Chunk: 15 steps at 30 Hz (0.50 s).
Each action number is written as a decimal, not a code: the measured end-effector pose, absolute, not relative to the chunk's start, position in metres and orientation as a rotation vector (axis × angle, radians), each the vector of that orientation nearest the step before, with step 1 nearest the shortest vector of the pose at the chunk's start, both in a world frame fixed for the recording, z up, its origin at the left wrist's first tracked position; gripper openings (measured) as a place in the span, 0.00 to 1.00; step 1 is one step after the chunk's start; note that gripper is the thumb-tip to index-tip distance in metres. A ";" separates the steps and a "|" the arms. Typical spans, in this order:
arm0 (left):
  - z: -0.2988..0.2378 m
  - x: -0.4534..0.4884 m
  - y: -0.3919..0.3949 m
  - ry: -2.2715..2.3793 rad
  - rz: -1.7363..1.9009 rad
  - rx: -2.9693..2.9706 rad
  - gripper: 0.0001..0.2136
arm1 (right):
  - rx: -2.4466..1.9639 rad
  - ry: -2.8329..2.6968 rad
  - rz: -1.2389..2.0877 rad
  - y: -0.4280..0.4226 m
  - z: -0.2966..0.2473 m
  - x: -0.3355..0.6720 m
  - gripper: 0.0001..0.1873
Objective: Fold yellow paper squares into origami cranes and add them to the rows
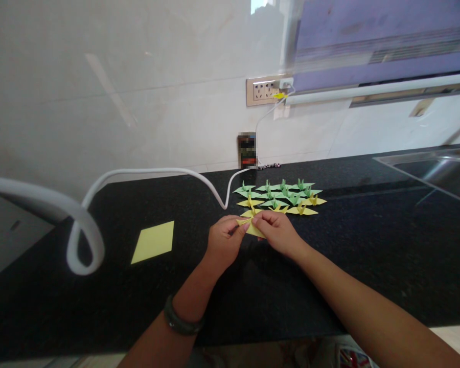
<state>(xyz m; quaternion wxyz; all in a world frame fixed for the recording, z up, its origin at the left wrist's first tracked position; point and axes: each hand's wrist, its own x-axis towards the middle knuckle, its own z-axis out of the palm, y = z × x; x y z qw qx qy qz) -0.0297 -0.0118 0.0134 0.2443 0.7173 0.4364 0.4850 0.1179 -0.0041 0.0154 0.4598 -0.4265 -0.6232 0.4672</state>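
Note:
Both hands meet over the black countertop, pinching one partly folded piece of yellow origami paper [256, 231] between them. My left hand [225, 240] grips its left side, thumb on top. From the right, my right hand [278, 231] has thumb and fingers closed on its upper edge; some fingertips are hidden behind the paper. Just beyond the hands stand several folded paper cranes in rows, green ones [287, 193] at the back and yellow ones [302, 209] nearer. A flat yellow paper sheet [154, 242] lies on the counter to the left of my left hand.
A thick white cable [168, 170] loops across the left side and down to the counter. A phone-like device with a blurred screen [247, 151] leans on the wall below a power socket [263, 91]. At the far right is a metal sink [391, 162].

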 end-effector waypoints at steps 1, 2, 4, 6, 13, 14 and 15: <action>0.013 -0.030 -0.012 1.193 1.327 1.972 0.08 | -1.055 -1.537 1.146 -0.004 0.016 0.118 0.12; 0.013 -0.030 -0.012 1.192 1.326 1.981 0.08 | -1.061 -1.533 1.149 -0.004 0.016 0.118 0.11; 0.013 -0.030 -0.012 1.189 1.321 1.993 0.08 | -1.073 -1.502 1.173 -0.004 0.014 0.118 0.11; 0.012 -0.030 -0.012 1.185 1.315 2.004 0.08 | -1.079 -1.464 1.211 -0.003 0.013 0.118 0.11; 0.013 -0.029 -0.013 1.215 1.305 1.961 0.08 | -1.037 -1.459 1.289 -0.003 0.013 0.117 0.10; 0.013 -0.029 -0.013 1.216 1.306 1.953 0.08 | -1.037 -1.470 1.263 -0.004 0.014 0.117 0.10; 0.014 -0.028 -0.014 1.216 1.303 1.949 0.08 | -1.043 -1.487 1.228 -0.004 0.015 0.116 0.11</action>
